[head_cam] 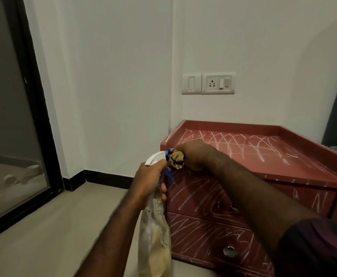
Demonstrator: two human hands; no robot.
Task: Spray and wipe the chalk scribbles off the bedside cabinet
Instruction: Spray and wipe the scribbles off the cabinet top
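White walls (113, 76) carry a socket plate (217, 83) above the bedside cabinet (233, 124), covered with chalk scribbles (243, 144). The left hand (149, 180) grips the spray bottle (154, 232); the right hand (197, 154) clutches a cloth (176, 158) at the cabinet's corner, its forearm (253, 192) hiding some drawers (199, 200).

The right forearm (253, 188) hides most of the bedside cabinet's (199, 234) upper drawer knob (233, 206); at its top left corner the right hand (195, 154) covers much of the cloth (176, 159). The spray bottle's (155, 236) base is cropped.

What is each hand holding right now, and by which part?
The left hand grips the spray bottle by its neck, just under the trigger head. The right hand grips a bunched cloth, one end sticking out.
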